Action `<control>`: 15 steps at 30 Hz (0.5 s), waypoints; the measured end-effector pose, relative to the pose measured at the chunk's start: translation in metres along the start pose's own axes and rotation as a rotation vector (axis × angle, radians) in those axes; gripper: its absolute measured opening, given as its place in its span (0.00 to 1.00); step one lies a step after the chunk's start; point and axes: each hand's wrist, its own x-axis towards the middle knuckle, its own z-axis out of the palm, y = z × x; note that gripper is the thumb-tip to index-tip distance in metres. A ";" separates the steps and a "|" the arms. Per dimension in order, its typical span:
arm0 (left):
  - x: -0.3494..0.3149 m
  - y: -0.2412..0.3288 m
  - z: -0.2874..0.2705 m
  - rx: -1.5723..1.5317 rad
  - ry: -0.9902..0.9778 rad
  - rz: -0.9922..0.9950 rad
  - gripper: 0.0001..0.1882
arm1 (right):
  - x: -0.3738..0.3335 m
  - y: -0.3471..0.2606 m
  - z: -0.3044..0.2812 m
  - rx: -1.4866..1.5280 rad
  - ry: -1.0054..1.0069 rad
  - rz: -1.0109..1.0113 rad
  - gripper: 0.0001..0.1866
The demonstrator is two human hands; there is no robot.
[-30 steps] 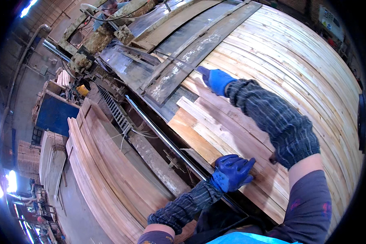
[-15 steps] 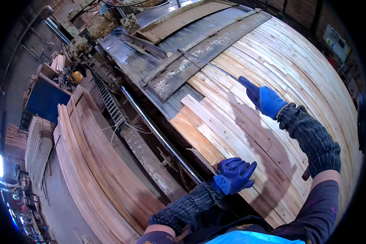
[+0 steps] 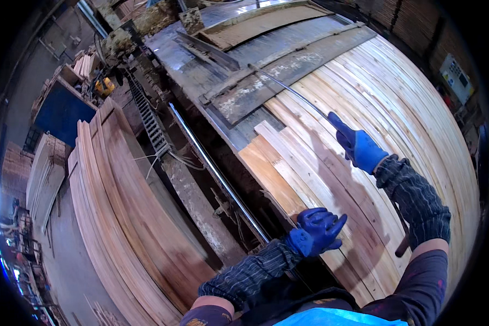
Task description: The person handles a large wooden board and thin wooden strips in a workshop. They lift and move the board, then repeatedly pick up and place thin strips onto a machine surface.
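Observation:
My right hand (image 3: 358, 146), in a blue glove, is closed round a long thin metal rod (image 3: 293, 91), one finger pointing along it. The rod's bent tip reaches the dark metal bar (image 3: 293, 73) across the far ends of the boards. A brown handle end (image 3: 402, 245) shows beside my right forearm. Pale wooden boards (image 3: 320, 157) lie side by side beneath both hands. My left hand (image 3: 317, 231), also gloved, is at the near left edge of the boards, fingers loosely bent and apart, holding nothing visible. An orange-toned board (image 3: 271, 176) lies just beyond it.
Left of the boards runs a dark gap with a shiny metal rail (image 3: 217, 168) and a cable chain (image 3: 146, 117). Long planks (image 3: 119, 206) are stacked farther left. A blue bin (image 3: 65, 117) stands behind them. A control box (image 3: 455, 79) is at the far right.
The view has shifted slightly. My right hand still grips the rod, and its tip stays by the metal bar. My left hand's fingers have spread a little.

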 end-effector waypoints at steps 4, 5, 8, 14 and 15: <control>-0.005 -0.001 0.003 -0.023 -0.015 -0.024 0.36 | 0.012 -0.014 -0.020 -0.008 -0.037 0.083 0.38; -0.004 -0.001 0.004 -0.032 -0.024 -0.019 0.36 | 0.023 -0.024 -0.023 -0.040 -0.029 0.053 0.36; -0.003 -0.002 0.004 -0.031 -0.016 0.011 0.35 | 0.035 -0.042 -0.021 -0.057 -0.049 0.113 0.30; -0.005 0.002 0.006 0.024 0.010 -0.011 0.32 | -0.016 -0.015 0.003 0.193 -0.083 -0.008 0.33; -0.007 0.003 0.008 0.018 0.028 -0.052 0.31 | -0.018 -0.014 0.005 0.184 -0.094 -0.052 0.32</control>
